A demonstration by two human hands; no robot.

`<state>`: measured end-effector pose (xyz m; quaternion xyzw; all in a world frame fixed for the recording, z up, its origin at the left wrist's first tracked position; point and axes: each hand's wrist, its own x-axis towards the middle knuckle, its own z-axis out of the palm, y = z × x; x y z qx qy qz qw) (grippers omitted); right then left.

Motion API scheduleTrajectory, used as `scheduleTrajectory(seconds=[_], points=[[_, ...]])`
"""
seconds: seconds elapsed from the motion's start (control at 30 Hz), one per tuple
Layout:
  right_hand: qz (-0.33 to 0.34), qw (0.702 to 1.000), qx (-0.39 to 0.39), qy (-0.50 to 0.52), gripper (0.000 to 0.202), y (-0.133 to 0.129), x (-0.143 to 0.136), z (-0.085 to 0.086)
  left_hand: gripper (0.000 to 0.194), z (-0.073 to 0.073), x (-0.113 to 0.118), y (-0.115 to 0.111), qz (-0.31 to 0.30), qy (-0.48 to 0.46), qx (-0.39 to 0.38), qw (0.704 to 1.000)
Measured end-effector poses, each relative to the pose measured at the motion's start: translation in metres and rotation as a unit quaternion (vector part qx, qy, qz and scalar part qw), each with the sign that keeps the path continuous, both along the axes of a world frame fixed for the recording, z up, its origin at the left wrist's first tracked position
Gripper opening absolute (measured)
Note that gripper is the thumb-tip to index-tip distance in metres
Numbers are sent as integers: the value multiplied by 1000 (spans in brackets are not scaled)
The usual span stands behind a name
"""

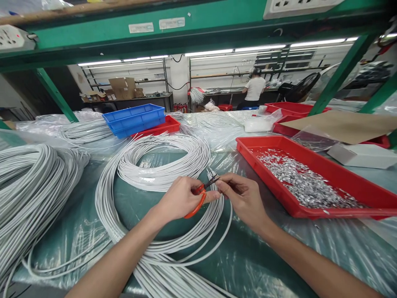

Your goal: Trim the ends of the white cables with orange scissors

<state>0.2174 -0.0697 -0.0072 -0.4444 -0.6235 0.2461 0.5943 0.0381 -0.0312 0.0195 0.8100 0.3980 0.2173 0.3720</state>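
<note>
Orange-handled scissors (201,198) are in my left hand (182,196), whose fingers are closed around the loops. The dark blades (212,181) point right, toward the fingertips of my right hand (243,196). Thumb and forefinger of that hand pinch the end of a white cable (228,221), which curves down below it; the tip itself is hidden. Under both hands lies a loose coil of white cables (107,198), with their ends bunched just behind the scissors. A tighter coil of white cable (164,178) rests behind, on the plastic-covered green tabletop (248,256).
To the right, a red tray (310,213) holds many small shiny metal pieces (305,182). A big cable bundle (34,198) fills the left side. Blue bins (135,120) stand at the back. A green shelf beam (217,18) crosses overhead. A person (254,89) is far behind.
</note>
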Motion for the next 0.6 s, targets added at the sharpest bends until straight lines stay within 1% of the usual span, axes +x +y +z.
scheduleTrajectory(seconds=[0.17,0.37,0.47,0.6], points=[[3,1000,2,4,15,0,1,0,52,2,-1,0,-7,2,1,1000],[-5,1000,13,-4,13,-1,0,1,54,3,-1,0,16,24,32,999],[-20,999,30,-28,11,-2,-1,2,54,3,-1,0,14,27,34,999],[-35,994,68,-84,14,-4,-3,2,54,3,-2,0,4,15,19,1000]])
